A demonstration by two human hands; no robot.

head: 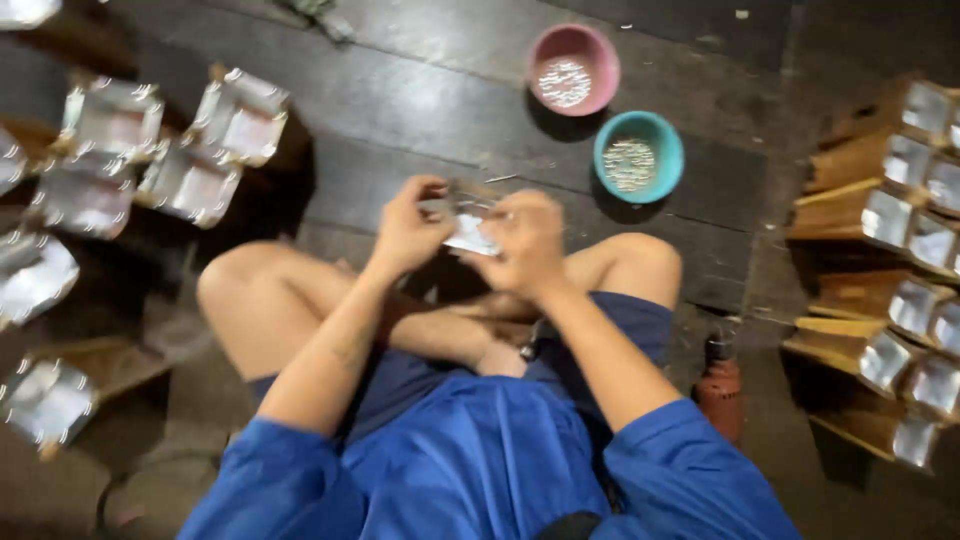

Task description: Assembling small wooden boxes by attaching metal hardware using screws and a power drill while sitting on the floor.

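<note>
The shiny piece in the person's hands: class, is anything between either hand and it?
Nothing visible. The left hand and right hand both grip the shiny piece directly, above the crossed legs.

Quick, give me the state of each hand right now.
Left hand: closed on the small silvery piece.
Right hand: closed on the same piece, from its other side.

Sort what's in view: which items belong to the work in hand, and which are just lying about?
In use: left hand and right hand holding a foil-lined piece; pink bowl and teal bowl of small silvery bits; finished foil-lined pieces.
Lying about: red-brown tool; sandal.
</note>
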